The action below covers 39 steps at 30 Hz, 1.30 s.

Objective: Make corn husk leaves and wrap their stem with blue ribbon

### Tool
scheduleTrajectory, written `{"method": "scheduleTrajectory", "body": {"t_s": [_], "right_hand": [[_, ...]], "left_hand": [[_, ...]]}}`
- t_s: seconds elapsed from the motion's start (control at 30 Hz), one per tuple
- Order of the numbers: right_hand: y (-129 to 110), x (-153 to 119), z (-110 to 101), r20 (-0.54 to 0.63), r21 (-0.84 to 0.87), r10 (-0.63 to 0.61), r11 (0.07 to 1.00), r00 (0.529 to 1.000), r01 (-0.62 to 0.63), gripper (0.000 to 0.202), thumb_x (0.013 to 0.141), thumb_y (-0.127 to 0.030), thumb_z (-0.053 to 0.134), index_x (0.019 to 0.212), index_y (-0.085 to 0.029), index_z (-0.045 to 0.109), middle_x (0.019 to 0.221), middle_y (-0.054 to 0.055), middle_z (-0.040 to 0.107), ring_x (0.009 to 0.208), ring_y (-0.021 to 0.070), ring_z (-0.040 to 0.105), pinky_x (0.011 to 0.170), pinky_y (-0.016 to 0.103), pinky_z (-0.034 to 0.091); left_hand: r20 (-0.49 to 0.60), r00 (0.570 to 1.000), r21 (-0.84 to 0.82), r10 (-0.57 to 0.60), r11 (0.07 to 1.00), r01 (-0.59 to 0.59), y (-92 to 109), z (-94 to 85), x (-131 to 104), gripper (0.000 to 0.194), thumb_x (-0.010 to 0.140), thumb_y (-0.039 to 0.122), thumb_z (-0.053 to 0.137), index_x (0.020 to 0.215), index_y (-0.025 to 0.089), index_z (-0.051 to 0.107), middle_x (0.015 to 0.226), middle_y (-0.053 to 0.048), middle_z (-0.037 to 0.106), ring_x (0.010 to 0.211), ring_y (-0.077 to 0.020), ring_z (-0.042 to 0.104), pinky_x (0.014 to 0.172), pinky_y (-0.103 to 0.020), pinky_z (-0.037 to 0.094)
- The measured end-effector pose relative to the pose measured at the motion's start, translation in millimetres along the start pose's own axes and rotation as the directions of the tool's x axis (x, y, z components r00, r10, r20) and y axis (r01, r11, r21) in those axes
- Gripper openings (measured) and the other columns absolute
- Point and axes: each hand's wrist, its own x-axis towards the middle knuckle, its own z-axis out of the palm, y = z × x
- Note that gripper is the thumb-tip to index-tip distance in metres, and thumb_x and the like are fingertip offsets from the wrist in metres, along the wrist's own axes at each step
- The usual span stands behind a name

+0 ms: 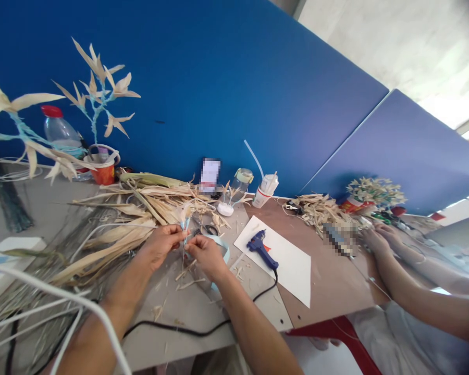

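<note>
My left hand [168, 242] pinches a corn-husk flower [183, 212] just below its pale petals, where light blue tape covers the stem. Close on its right, my right hand [208, 253] has its fingers closed on the lower part of the same stem. Thin stem ends point down toward the table between the hands. Behind and beside my right hand lies a light blue ribbon loop [225, 250], partly hidden by it. Dark-handled scissors [211, 229] rest just beyond the hands.
A blue glue gun [262, 249] lies on white paper [297, 271], its black cord [203, 332] crossing the table front. Dried husks [113, 237] spread leftward. Behind stand a phone [210, 174], a jar [242, 179] and a cup [262, 197]. Another person's hands [377, 242] are at right.
</note>
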Motion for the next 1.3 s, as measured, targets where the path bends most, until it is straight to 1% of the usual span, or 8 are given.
{"method": "scheduleTrajectory", "body": {"t_s": [0.2,0.37,0.53,0.63,0.8,0.97,1.1,1.3], "right_hand": [[0.3,-2.3,0.0,0.086,0.315,0.153,0.933,0.984,-0.173,0.020,0.060,-0.036,0.068,0.060,-0.019,0.057,0.049,-0.006,0.049,0.047,0.0093,0.041,0.052,0.025,0.035],[-0.7,-1.3,2.9,-0.006,0.272,0.127,0.955,0.992,-0.120,0.017,0.060,-0.027,0.066,0.053,-0.019,0.053,0.047,-0.007,0.044,0.045,0.0070,0.034,0.051,0.023,0.031],[-1.1,1.4,4.9,-0.052,0.371,0.082,0.927,0.995,-0.056,0.010,0.060,-0.024,0.063,0.056,-0.018,0.057,0.053,-0.005,0.052,0.051,0.0085,0.041,0.056,0.024,0.034],[-0.4,2.9,3.4,-0.080,0.402,0.069,0.915,0.994,-0.031,0.011,0.060,-0.026,0.063,0.057,-0.018,0.056,0.052,-0.005,0.051,0.052,0.0093,0.042,0.058,0.025,0.036],[-1.1,3.6,0.7,-0.106,0.340,0.040,0.941,0.994,-0.002,0.010,0.061,-0.027,0.061,0.058,-0.019,0.056,0.053,-0.005,0.048,0.053,0.0100,0.042,0.060,0.025,0.037],[-4.3,3.7,-0.7,-0.135,0.344,0.009,0.938,0.991,0.039,0.012,0.061,-0.029,0.062,0.057,-0.020,0.056,0.055,-0.005,0.048,0.055,0.0102,0.039,0.060,0.024,0.035],[-4.7,4.1,-0.6,-0.134,0.345,0.009,0.938,0.991,0.038,0.015,0.061,-0.033,0.064,0.058,-0.020,0.057,0.056,-0.004,0.050,0.057,0.0108,0.040,0.061,0.025,0.036],[-2.2,4.8,1.8,-0.144,0.374,0.028,0.927,0.989,0.028,0.020,0.060,-0.034,0.067,0.057,-0.018,0.055,0.054,-0.005,0.049,0.053,0.0088,0.038,0.058,0.024,0.033]], "left_hand": [[0.020,0.999,0.061,0.041,0.997,-0.042,7.7,4.7,-5.2,0.031,0.055,0.040,0.076,0.053,0.015,0.057,0.051,0.003,0.050,0.049,-0.0090,0.038,0.051,-0.024,0.028],[0.052,0.998,0.037,0.018,0.999,-0.020,5.4,7.6,-4.7,0.027,0.055,0.037,0.077,0.057,0.014,0.063,0.054,0.001,0.054,0.051,-0.0099,0.042,0.052,-0.024,0.032],[0.097,0.995,-0.217,-0.001,0.976,0.022,5.1,10.5,-8.5,0.027,0.062,0.038,0.076,0.067,0.014,0.066,0.057,0.001,0.053,0.051,-0.0090,0.042,0.053,-0.023,0.038],[0.132,0.991,-0.299,0.000,0.953,0.039,6.4,10.8,-12.4,0.026,0.067,0.038,0.073,0.072,0.014,0.066,0.064,0.000,0.055,0.054,-0.0093,0.043,0.055,-0.024,0.041],[-0.003,1.000,-0.177,0.026,0.984,-0.026,2.4,7.5,-12.2,0.030,0.066,0.038,0.074,0.083,0.014,0.070,0.073,-0.002,0.060,0.057,-0.0102,0.045,0.055,-0.024,0.040],[0.080,0.996,-0.158,0.038,0.987,-0.025,-3.5,11.2,-10.2,0.031,0.068,0.038,0.072,0.087,0.013,0.073,0.079,-0.007,0.066,0.070,-0.0157,0.054,0.066,-0.027,0.043],[0.034,0.999,-0.175,0.025,0.984,-0.019,-5.0,17.5,-9.5,0.029,0.061,0.031,0.077,0.085,0.015,0.073,0.082,-0.007,0.069,0.074,-0.0168,0.057,0.069,-0.028,0.043],[0.011,1.000,-0.304,-0.026,0.952,0.028,-2.3,23.2,-12.2,0.026,0.054,0.024,0.081,0.076,0.015,0.072,0.072,-0.003,0.068,0.070,-0.0126,0.057,0.067,-0.023,0.042]]}}
